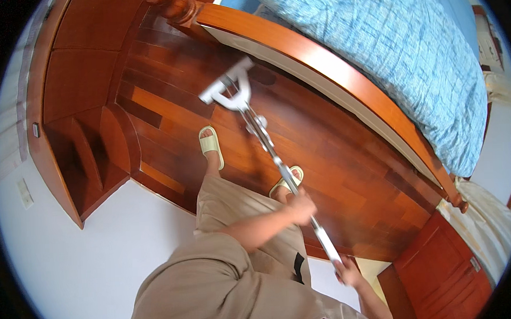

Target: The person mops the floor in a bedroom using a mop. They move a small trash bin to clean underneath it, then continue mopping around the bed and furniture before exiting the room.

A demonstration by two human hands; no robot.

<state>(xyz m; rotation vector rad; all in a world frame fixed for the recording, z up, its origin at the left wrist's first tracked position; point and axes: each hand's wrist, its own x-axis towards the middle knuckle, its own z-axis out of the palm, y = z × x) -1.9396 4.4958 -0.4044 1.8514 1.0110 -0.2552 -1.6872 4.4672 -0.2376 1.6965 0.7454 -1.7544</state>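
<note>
A sponge mop [279, 165] with a white and grey head slants across the view, its metal pole running from the upper left down to the lower right. My left hand [301, 209] wraps around the middle of the pole. Lower down, my right hand [347, 270] grips the end of the white handle. The mop head [228, 86] is over the dark reddish wooden floor [323, 139], beside the foot of the bed; whether it touches the boards I cannot tell. Slight blur covers the mop and my left hand.
A wooden bed frame [331, 56] with blue bedding [388, 57] curves along the upper right. Wooden shelving [89, 138] stands at the left, next to a white wall [140, 250]. My feet wear pale slippers [211, 150]. A reddish wooden cabinet [442, 262] is at lower right.
</note>
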